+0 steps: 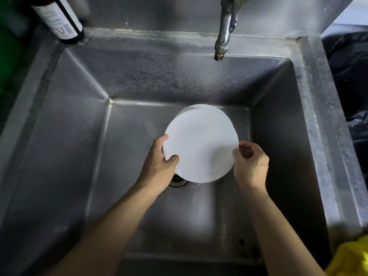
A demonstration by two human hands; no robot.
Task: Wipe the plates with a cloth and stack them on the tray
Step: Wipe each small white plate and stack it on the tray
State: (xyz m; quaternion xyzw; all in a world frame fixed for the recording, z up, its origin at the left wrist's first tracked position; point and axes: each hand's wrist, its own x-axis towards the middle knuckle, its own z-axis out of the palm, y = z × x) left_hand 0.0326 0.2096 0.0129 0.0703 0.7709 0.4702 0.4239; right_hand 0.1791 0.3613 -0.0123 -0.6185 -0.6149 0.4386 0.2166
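A white plate (201,146) hangs over the bottom of a steel sink (65,136). My left hand (159,164) grips its left edge, thumb on top and fingers underneath. My right hand (251,164) pinches the plate's right edge. Behind the plate, the rim of at least one more white plate (201,106) shows in the sink. No cloth and no tray are in view.
A steel tap (225,30) hangs over the back of the sink. A dark bottle (57,18) stands on the back left corner. The drain (178,181) lies under my left wrist. A black bag (350,76) is at the right, something yellow (350,257) at the bottom right.
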